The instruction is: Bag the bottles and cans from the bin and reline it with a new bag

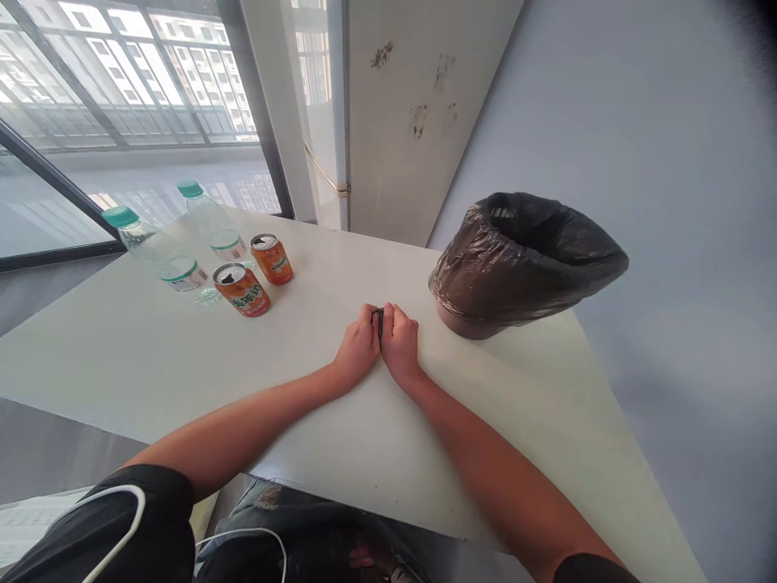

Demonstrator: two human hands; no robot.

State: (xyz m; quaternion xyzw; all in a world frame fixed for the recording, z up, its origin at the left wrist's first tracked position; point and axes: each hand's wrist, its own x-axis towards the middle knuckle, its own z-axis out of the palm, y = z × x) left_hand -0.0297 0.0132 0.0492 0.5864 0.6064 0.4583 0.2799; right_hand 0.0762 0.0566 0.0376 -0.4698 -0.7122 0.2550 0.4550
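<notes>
My left hand (358, 346) and my right hand (401, 344) rest side by side on the white table (151, 356), knuckles touching. Both are closed into loose fists. A small dark object (380, 321) is pinched between them; I cannot make out what it is. Two orange drink cans (243, 290) (273, 258) with opened tops stand to the left of my hands. Behind the cans stand two clear water bottles with green caps (159, 253) (212, 221).
A bin lined with a black plastic bag (522, 259) stands on the table just right of my hands. A white refrigerator (388, 113) stands behind the table. Large windows fill the left. The table's right edge runs diagonally past the bin.
</notes>
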